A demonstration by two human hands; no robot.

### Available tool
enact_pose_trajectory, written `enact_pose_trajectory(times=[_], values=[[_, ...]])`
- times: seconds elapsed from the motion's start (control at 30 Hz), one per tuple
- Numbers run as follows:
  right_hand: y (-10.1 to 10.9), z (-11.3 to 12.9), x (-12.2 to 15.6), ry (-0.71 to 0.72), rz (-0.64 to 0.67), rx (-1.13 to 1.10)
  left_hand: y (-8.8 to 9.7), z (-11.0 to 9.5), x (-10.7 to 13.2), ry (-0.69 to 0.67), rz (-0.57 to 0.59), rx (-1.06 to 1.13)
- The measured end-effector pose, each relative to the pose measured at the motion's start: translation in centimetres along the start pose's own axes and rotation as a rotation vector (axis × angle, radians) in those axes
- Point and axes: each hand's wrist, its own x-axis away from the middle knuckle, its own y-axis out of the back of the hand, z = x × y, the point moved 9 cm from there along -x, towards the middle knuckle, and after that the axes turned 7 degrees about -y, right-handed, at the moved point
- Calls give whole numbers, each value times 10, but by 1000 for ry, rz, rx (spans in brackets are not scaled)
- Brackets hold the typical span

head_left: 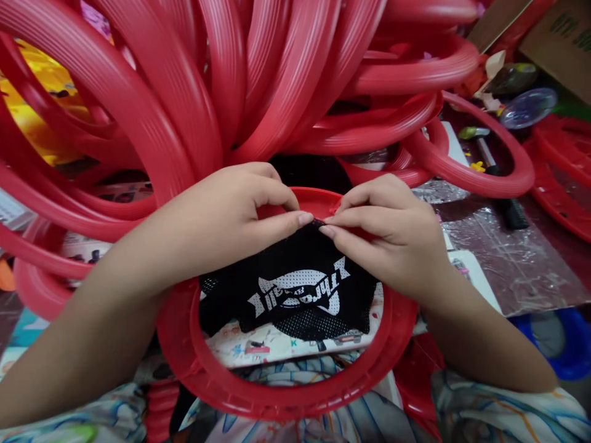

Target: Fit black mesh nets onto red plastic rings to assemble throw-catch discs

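Left hand (244, 206) and right hand (397, 231), both pinched closed on black mesh (300, 253), should keep it taut at the red ring's (286, 403) twelve o'clock.

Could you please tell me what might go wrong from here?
The right hand pinches only a small bit of the black mesh at its edge, so it might slip free.

The mesh's near edge falls short of the near side of the red ring, so it could end up uneven.

Red hoops crowd close behind the left hand and may get knocked.
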Motion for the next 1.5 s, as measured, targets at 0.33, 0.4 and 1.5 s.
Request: enact_pose_trajectory(times=[0.33,0.4,1.5], values=[[-2,-18,-1,-183,36,-75,-3,2,-2,64,-86,81],[-4,-19,-1,-182,55,-67,-3,3,-1,76,-91,86],[10,-5,-1,41,35,51,15,10,9,174,-106,82]])
